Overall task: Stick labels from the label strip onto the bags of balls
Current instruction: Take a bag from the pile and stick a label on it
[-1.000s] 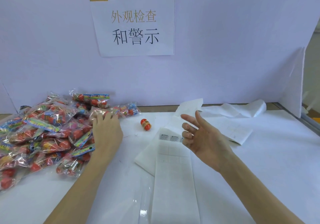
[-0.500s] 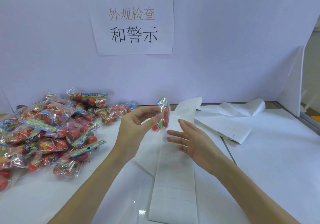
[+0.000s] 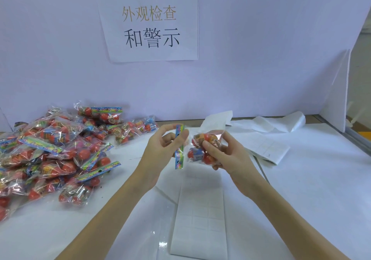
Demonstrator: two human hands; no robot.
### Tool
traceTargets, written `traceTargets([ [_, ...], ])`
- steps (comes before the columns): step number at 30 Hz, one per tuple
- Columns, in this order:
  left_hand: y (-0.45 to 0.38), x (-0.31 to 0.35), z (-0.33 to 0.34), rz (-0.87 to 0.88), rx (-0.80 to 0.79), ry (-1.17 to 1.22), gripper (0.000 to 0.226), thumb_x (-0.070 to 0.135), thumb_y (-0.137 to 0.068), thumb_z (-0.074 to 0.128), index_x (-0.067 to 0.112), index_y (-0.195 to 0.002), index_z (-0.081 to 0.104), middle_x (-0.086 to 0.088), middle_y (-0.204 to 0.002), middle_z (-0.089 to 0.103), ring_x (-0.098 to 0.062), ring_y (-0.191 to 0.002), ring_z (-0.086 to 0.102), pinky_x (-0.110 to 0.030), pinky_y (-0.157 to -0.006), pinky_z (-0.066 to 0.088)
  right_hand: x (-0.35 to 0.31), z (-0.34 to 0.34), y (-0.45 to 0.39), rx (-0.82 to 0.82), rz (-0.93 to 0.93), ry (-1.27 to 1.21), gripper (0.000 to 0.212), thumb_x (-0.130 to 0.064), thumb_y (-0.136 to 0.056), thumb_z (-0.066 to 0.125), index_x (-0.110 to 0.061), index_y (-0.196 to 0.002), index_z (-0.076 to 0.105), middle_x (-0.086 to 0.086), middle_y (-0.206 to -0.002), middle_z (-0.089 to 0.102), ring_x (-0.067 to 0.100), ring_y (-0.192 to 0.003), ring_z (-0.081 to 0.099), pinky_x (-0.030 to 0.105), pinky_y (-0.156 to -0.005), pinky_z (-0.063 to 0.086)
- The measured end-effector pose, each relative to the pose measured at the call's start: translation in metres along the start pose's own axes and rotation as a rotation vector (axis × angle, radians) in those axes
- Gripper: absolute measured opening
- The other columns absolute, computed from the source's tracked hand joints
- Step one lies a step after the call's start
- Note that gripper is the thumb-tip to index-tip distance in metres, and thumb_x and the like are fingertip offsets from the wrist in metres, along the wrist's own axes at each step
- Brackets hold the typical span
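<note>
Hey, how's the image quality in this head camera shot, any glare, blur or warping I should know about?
Head view: even, soft light with faint shadows; glare glints on the cellophane of the pile of bags and on a shiny patch of table near the label strip; wide-angle bending shows at the right partition edge; the held bag looks slightly soft, the wall sign sharp.

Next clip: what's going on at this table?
A person holds one bag of balls up in both hands over the label strip. The left hand pinches the bag's colourful header card; the right hand grips the clear pouch around the red balls. No label is visibly being peeled or applied yet. A pile of similar bags lies on the left of the white table, and a printed sign hangs on the back wall.
</note>
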State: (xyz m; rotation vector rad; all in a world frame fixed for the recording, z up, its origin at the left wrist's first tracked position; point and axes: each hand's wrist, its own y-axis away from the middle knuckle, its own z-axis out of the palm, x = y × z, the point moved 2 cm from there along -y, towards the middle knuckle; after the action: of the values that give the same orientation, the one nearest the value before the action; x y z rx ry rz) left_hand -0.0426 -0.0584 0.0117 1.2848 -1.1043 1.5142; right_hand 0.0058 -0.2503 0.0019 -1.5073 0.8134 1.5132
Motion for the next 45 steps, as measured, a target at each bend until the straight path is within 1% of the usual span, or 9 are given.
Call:
traceTargets([
  [6,0.002,-0.003,-0.001,0.084,0.078,-0.175,0.019,0.036,-0.095,0.073,0.019,-0.085,0.07,-0.002,-0.077,0.071,-0.009,-0.065,0.065,-0.018,-0.061,0.053,-0.004,0.007,0.004,0.025,-0.028,0.058,0.028,-0.056,-0.096,0.063,-0.031,-0.103,0.075,0.006,-0.09,0.08,0.027,-0.074,0.078,0.032,-0.057,0.061],
  [12,0.001,0.0,0.0,0.103,0.079,-0.13,0.012,0.03,-0.095,0.073,0.022,-0.086,0.074,-0.003,-0.083,0.076,-0.009,-0.072,0.071,-0.018,-0.062,0.054,-0.007,0.001,0.001,0.093,-0.077,0.125,0.022,-0.04,-0.105,0.06,-0.032,-0.1,0.079,0.003,-0.091,0.08,0.031,-0.07,0.078,0.038,-0.054,0.063],
  [18,0.005,0.002,0.004,0.174,0.104,-0.167,0.028,0.02,-0.101,0.066,0.033,-0.081,0.081,0.007,-0.083,0.078,-0.006,-0.075,0.073,-0.016,-0.064,0.055,0.005,0.0,-0.001,0.088,-0.131,0.315,0.026,-0.024,-0.112,0.047,-0.037,-0.103,0.068,0.002,-0.09,0.075,0.027,-0.077,0.077,0.053,-0.071,0.065],
  [23,0.006,-0.002,0.005,0.261,0.089,-0.322,0.013,0.015,-0.1,0.068,0.018,-0.095,0.08,0.004,-0.081,0.077,-0.019,-0.063,0.067,-0.035,-0.055,0.054,0.007,0.004,0.002,0.055,-0.207,0.359,0.022,-0.017,-0.105,0.06,-0.035,-0.1,0.072,-0.019,-0.094,0.073,0.008,-0.082,0.076,0.019,-0.068,0.058],
  [26,0.007,0.0,0.007,0.288,0.068,-0.352,0.007,0.015,-0.096,0.074,0.014,-0.093,0.08,0.01,-0.076,0.073,-0.006,-0.058,0.062,-0.014,-0.057,0.046,0.007,0.002,-0.001,0.119,-0.241,0.41,0.008,-0.024,-0.095,0.076,-0.027,-0.088,0.074,-0.015,-0.087,0.076,0.009,-0.082,0.075,0.027,-0.075,0.059],
  [30,0.005,0.001,0.005,0.283,0.072,-0.325,0.006,0.02,-0.093,0.077,0.018,-0.09,0.081,0.006,-0.085,0.076,-0.014,-0.079,0.072,-0.024,-0.067,0.058,0.004,0.002,0.0,0.171,-0.257,0.385,0.015,-0.017,-0.095,0.076,-0.024,-0.082,0.075,-0.012,-0.078,0.076,0.011,-0.076,0.072,0.032,-0.075,0.059],
  [35,0.008,0.002,0.008,0.252,0.082,-0.284,0.022,0.021,-0.103,0.062,0.027,-0.091,0.078,0.007,-0.09,0.077,-0.011,-0.089,0.074,-0.022,-0.073,0.06,0.0,0.003,0.001,0.202,-0.307,0.415,0.017,-0.022,-0.099,0.069,-0.025,-0.086,0.08,-0.015,-0.078,0.076,0.008,-0.077,0.072,0.016,-0.064,0.054],
  [40,0.011,0.0,0.011,0.269,0.117,-0.281,0.02,0.017,-0.109,0.052,0.015,-0.096,0.068,-0.001,-0.092,0.074,-0.027,-0.086,0.071,-0.044,-0.077,0.061,-0.003,0.001,0.001,0.179,-0.151,0.199,0.009,-0.027,-0.09,0.082,-0.027,-0.081,0.08,-0.009,-0.083,0.079,0.008,-0.075,0.075,0.015,-0.065,0.054],
  [45,0.018,0.002,0.022,0.292,0.073,-0.313,0.011,0.032,-0.097,0.069,0.022,-0.093,0.066,0.009,-0.089,0.072,-0.012,-0.086,0.07,-0.018,-0.069,0.054,-0.004,0.0,0.003,0.215,-0.134,0.181,0.011,-0.03,-0.088,0.083,-0.024,-0.079,0.082,-0.003,-0.083,0.08,0.014,-0.078,0.077,0.02,-0.068,0.057],
])
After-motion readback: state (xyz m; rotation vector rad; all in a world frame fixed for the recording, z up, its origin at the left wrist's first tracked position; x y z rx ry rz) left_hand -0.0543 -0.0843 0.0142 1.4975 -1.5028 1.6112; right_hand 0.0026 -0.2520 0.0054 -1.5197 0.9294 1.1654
